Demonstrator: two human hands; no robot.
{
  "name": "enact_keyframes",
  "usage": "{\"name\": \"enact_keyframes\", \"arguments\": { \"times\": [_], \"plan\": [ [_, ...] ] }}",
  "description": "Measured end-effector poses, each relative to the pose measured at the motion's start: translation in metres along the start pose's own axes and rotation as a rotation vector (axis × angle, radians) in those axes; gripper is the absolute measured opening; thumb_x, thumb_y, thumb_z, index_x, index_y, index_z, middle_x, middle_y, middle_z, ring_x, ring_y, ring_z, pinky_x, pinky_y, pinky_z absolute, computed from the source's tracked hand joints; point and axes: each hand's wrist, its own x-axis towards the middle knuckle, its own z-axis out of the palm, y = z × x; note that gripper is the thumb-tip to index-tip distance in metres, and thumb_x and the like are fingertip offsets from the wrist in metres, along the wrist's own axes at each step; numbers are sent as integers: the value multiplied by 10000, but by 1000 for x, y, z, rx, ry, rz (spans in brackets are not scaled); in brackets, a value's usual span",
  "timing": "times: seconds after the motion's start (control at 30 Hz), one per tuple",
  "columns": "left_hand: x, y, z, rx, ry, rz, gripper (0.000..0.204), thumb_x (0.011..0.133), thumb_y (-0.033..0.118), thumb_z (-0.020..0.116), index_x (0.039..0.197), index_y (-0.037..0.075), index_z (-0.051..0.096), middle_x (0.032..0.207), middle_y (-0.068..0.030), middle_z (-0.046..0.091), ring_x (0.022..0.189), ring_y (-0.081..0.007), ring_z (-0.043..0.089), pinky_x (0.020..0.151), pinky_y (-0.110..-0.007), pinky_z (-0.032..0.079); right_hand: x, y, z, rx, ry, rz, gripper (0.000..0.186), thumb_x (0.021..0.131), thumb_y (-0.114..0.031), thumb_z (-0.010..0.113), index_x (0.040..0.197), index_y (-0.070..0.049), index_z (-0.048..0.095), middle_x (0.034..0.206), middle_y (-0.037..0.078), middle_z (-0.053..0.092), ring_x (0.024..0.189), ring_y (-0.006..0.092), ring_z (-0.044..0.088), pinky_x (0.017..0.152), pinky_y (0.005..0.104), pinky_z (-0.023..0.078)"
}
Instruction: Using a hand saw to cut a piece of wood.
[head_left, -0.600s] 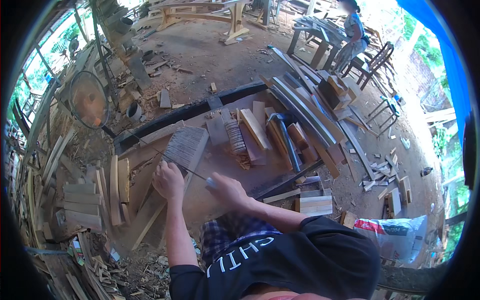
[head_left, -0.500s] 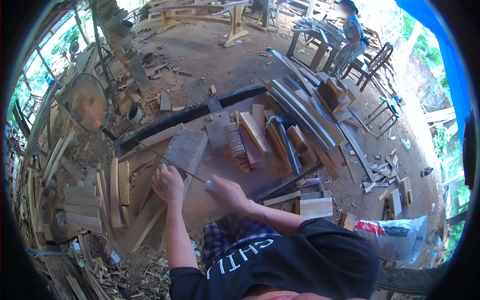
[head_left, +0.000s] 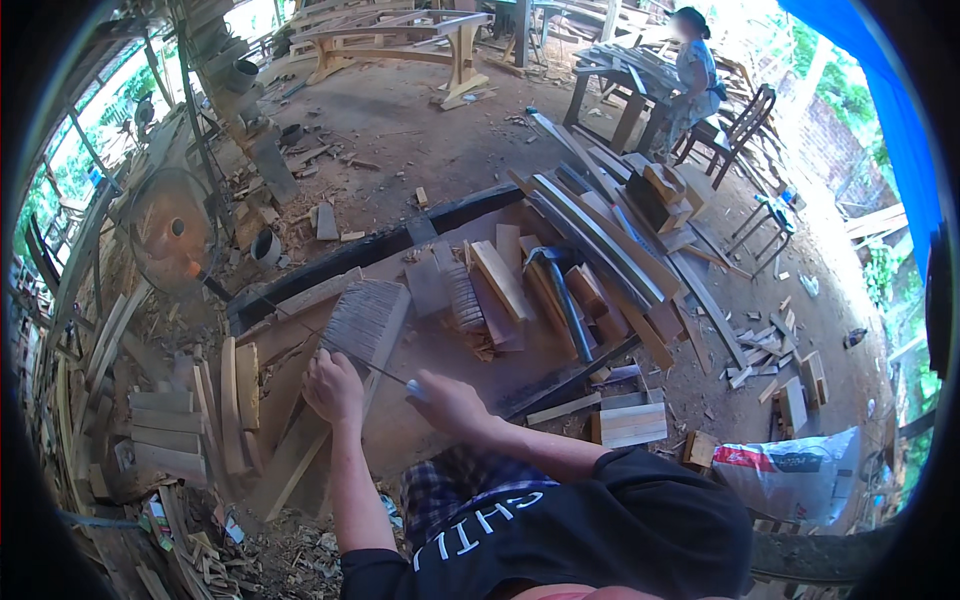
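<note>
Two hands: both gripped.
Left hand (head_left: 334, 388): pressed closed on slatted wood panel (head_left: 366, 321).
Right hand (head_left: 447, 402): closed around thin rod (head_left: 352, 358).
Bench (head_left: 450, 350): carried both.

Slotted board (head_left: 365, 322) on workbench (head_left: 450, 350) (offcuts (head_left: 520, 285) rightward).

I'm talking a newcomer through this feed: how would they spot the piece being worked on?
Find the long wooden workbench strewn with offcuts. At its near left end, by the left hand, lies a flat grey slotted board. Close parallel saw cuts comb its whole face, unlike the plain planks around it.
</note>
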Motion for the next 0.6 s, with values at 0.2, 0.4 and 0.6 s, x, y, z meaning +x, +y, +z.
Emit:
{"name": "enact_keyframes", "arguments": {
  "times": [0.2, 0.4, 0.6],
  "plan": [
    [-2, 0, -2, -6, -6, -4, 321, 950, 280, 424, 892, 26, 612, 970, -186, 670, 949, -381, 634, 869, -510, 484, -1, 3, 5, 8, -8, 11, 270, 928, -237, 665, 1005, -57, 480, 861, 206, 649, 808, 430, 656, 661, 519, 525],
    [-1, 4, -5, 58, -69, -28, 295, 945, 258, 431, 931, 48, 637, 1023, -140, 679, 987, -345, 644, 877, -495, 492, -1, 1, 3, 2, 10, -13, 269, 927, -234, 666, 1011, -57, 482, 861, 207, 649, 808, 431, 655, 662, 519, 524],
    [0, 2, -1, 59, -51, -20, 297, 948, 264, 430, 938, 46, 632, 1003, -142, 675, 978, -351, 642, 883, -492, 491, 1, 4, 4, 13, 2, -13, 274, 927, -232, 665, 1031, -50, 489, 871, 212, 654, 817, 432, 660, 677, 512, 532]
  ]
}}
